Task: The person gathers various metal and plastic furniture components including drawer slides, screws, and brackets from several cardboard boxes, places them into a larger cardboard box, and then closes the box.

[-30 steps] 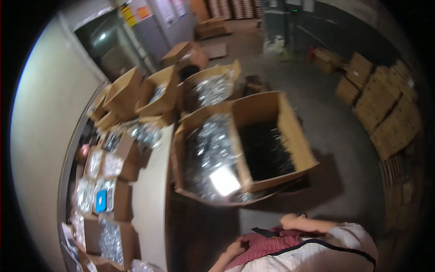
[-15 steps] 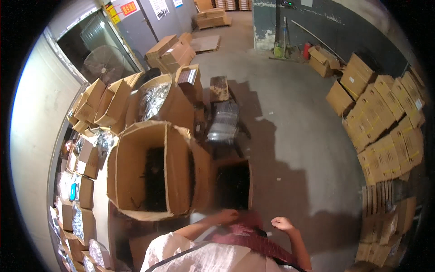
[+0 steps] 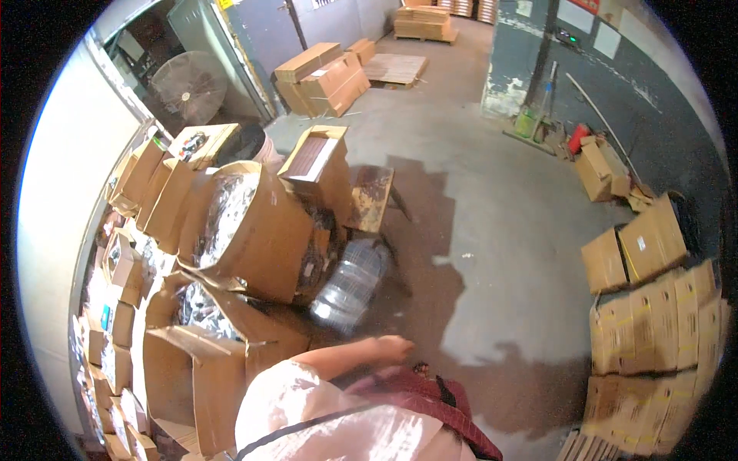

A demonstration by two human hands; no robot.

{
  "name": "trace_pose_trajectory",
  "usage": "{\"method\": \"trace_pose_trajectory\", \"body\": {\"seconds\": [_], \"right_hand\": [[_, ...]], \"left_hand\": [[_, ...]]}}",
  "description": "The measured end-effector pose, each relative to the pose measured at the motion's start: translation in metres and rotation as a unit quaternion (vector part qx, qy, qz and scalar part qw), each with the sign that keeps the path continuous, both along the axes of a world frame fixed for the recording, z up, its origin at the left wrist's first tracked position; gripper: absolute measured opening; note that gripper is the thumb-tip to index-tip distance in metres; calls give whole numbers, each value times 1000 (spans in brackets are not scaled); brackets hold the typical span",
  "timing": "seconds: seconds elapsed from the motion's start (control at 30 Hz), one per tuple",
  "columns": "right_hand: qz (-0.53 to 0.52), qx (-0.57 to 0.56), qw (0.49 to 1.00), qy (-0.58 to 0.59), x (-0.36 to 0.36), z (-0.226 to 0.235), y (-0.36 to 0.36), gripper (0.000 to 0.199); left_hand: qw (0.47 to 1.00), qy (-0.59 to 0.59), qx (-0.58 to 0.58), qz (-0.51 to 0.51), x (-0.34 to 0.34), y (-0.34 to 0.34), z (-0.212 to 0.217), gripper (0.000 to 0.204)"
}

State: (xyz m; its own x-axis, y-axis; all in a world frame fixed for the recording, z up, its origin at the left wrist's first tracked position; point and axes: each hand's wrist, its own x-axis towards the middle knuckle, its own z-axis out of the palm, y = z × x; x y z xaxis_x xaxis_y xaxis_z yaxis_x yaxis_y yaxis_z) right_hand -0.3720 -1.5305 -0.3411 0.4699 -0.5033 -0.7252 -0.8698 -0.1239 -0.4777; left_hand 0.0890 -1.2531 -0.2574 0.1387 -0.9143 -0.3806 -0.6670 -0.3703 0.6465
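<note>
My left hand [image 3: 396, 348] reaches across in front of my body at the lower middle, its fingers curled in with nothing showing in them. Just beyond it, a seat wrapped in clear plastic [image 3: 350, 283] is the nearest object, apart from the hand. A small worn wooden stool [image 3: 370, 198] stands behind that seat. Left of my arm is a tall open carton [image 3: 219, 384] with shiny plastic-bagged items inside. My right hand is out of view. Dark red checked cloth [image 3: 453, 399] hangs at my waist.
A larger carton [image 3: 269, 238] of bagged pieces and an open box [image 3: 327, 180] of brown items stand ahead left. Small boxes [image 3: 119, 326] line the left side. Stacked strapped cartons [image 3: 642, 330] line the right. A fan [image 3: 187, 96] stands in the doorway; flattened cardboard [image 3: 327, 81] lies farther off.
The view has swung left and forward, and the big empty carton has gone out of it. My left arm stretches farther out; my right hand has left the view.
</note>
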Motion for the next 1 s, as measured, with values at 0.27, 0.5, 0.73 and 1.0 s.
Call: {"method": "trace_pose_trajectory", "body": {"seconds": [0.27,0.5,0.73,1.0], "right_hand": [[108,-48,993,-6,277,-40,-190,28],[354,-248,899,73,564,-57,-401,29],[184,-131,974,-6,1066,-3,-650,25],[242,66,928,-276,1420,25,-420,70]], "left_hand": [[978,2,109,178,242,-172,-12,34],[869,-20,-102,483,423,-125,41,30],[350,56,-387,851,663,15,121,22],[-250,385,-455,763,853,87,-25,42]]}}
